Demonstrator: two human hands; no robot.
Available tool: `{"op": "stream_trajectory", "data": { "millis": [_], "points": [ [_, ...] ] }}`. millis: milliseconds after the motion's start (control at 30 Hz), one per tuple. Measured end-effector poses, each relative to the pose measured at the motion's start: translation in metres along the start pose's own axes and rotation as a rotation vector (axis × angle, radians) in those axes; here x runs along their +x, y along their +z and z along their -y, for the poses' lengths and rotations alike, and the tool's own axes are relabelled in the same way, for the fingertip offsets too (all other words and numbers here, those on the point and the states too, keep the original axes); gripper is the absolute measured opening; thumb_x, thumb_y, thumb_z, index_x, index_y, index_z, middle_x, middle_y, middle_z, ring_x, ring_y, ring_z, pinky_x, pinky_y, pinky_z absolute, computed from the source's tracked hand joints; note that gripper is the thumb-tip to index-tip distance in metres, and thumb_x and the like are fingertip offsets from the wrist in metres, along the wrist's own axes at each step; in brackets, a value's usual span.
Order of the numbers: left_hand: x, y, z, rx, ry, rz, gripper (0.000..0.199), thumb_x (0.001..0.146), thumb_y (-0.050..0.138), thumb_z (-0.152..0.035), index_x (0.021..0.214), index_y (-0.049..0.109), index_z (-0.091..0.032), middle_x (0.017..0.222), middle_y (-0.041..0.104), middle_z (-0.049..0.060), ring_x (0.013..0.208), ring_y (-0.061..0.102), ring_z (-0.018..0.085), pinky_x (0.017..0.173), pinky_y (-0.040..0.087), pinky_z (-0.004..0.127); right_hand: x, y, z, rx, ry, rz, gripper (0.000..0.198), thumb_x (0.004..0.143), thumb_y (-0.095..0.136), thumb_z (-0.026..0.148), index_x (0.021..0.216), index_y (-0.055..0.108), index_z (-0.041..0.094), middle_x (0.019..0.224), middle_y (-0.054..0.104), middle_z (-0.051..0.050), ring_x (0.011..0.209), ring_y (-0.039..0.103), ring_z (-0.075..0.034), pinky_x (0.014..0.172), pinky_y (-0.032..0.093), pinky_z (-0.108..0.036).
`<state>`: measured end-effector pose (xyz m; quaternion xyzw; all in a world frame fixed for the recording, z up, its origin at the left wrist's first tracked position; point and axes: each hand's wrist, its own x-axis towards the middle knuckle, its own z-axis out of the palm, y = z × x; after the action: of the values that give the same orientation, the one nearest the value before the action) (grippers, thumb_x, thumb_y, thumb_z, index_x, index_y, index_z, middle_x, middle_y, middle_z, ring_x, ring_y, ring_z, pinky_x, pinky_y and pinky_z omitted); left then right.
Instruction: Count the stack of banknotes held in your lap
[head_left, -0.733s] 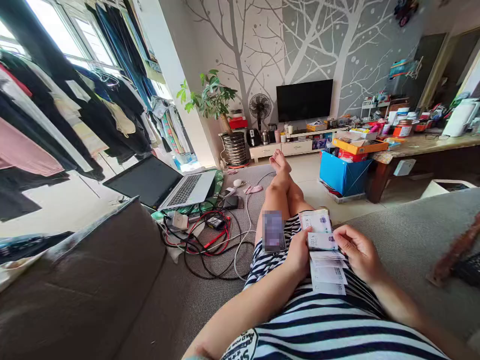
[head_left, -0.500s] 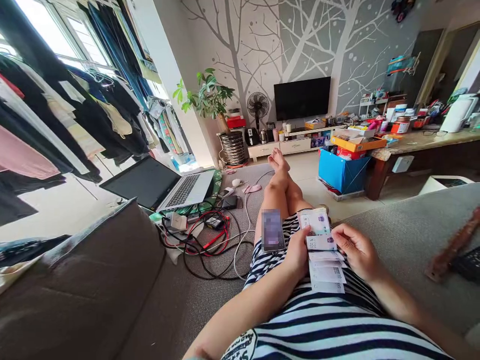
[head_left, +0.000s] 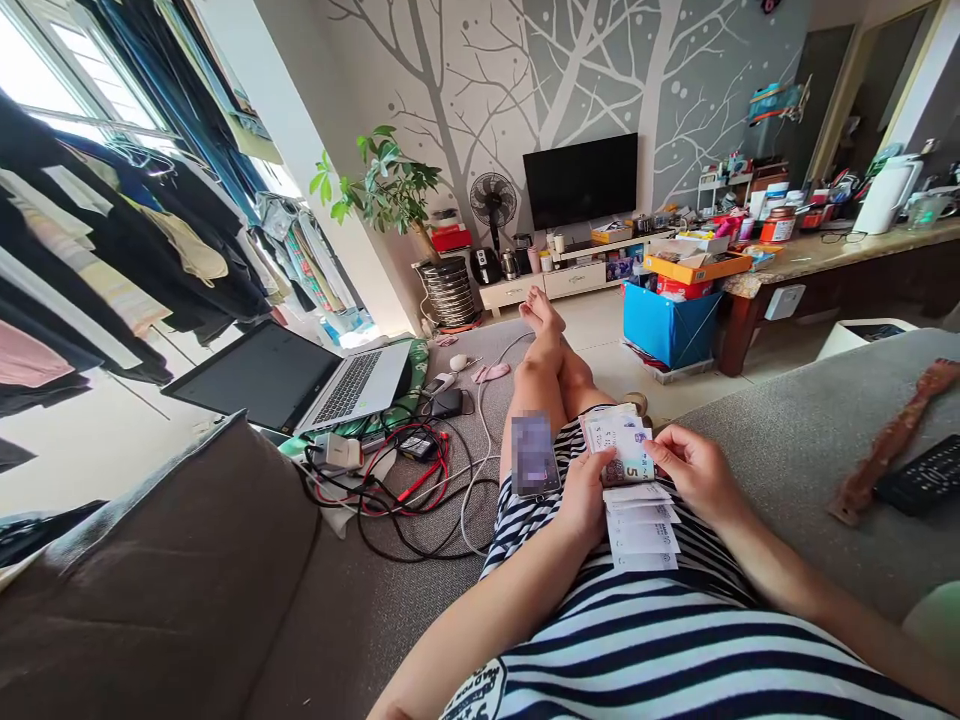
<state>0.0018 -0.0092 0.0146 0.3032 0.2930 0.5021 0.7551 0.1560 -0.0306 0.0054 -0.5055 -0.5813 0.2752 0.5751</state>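
Over my lap, my left hand [head_left: 585,492] is closed on the left side of a stack of banknotes [head_left: 619,437], its thumb pressed on top. The top note lies spread out with a "5" at its corner. My right hand [head_left: 691,468] pinches that note's right edge between thumb and fingers. More banknotes [head_left: 643,540] hang fanned in overlapping steps below my left hand, towards my belly; their held ends are partly hidden. To the left, a smartphone [head_left: 534,458] with a blurred screen rests on my thigh.
On the sofa [head_left: 405,620] at left are an open laptop [head_left: 349,388] and tangled cables [head_left: 420,505]. A remote control [head_left: 922,475] and a brown stick-like massager or carving [head_left: 892,440] lie at right. Beyond stand a blue box [head_left: 667,325] and a cluttered table [head_left: 810,262].
The note under my right hand has gone from folded down over the fan to lying open on the upper stack. The view has shifted slightly right.
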Motion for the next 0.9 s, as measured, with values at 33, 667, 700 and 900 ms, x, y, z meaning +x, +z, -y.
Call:
{"op": "stream_trajectory", "data": {
  "millis": [33, 667, 700, 900],
  "points": [
    [0.0, 0.0, 0.001, 0.001, 0.002, -0.008, 0.037, 0.057, 0.082, -0.033, 0.089, 0.076, -0.015, 0.089, 0.079, 0.01, 0.097, 0.072, 0.033, 0.089, 0.054, 0.042, 0.0, 0.0, -0.001, -0.019, -0.01, -0.003, 0.045, 0.088, 0.065, 0.061, 0.069, 0.058, 0.021, 0.058, 0.051, 0.003, 0.055, 0.046, -0.014, 0.053, 0.035, -0.027],
    [0.011, -0.011, 0.012, 0.022, 0.034, -0.05, 0.043, 0.064, 0.082, -0.052, 0.084, 0.075, -0.015, 0.091, 0.078, 0.01, 0.093, 0.071, 0.029, 0.09, 0.052, 0.038, -0.003, 0.0, -0.002, -0.013, -0.04, -0.014, 0.03, 0.09, 0.065, 0.048, 0.076, 0.059, 0.022, 0.065, 0.055, 0.002, 0.06, 0.048, -0.016, 0.056, 0.038, -0.027],
    [0.012, -0.012, 0.012, 0.029, 0.036, -0.064, 0.041, 0.063, 0.082, -0.052, 0.081, 0.074, -0.016, 0.089, 0.077, 0.01, 0.092, 0.07, 0.028, 0.088, 0.052, 0.037, -0.004, 0.0, 0.001, -0.001, -0.052, -0.005, 0.029, 0.09, 0.065, 0.047, 0.076, 0.06, 0.022, 0.065, 0.055, 0.002, 0.06, 0.048, -0.015, 0.055, 0.038, -0.027],
    [0.008, -0.005, 0.007, 0.056, 0.061, 0.011, 0.041, 0.067, 0.078, -0.053, 0.082, 0.074, -0.016, 0.087, 0.076, 0.009, 0.089, 0.067, 0.026, 0.085, 0.05, 0.035, -0.009, -0.001, 0.011, 0.041, -0.072, 0.05, 0.03, 0.092, 0.063, 0.047, 0.077, 0.06, 0.021, 0.064, 0.052, 0.002, 0.058, 0.046, -0.014, 0.053, 0.036, -0.026]
  ]
}}
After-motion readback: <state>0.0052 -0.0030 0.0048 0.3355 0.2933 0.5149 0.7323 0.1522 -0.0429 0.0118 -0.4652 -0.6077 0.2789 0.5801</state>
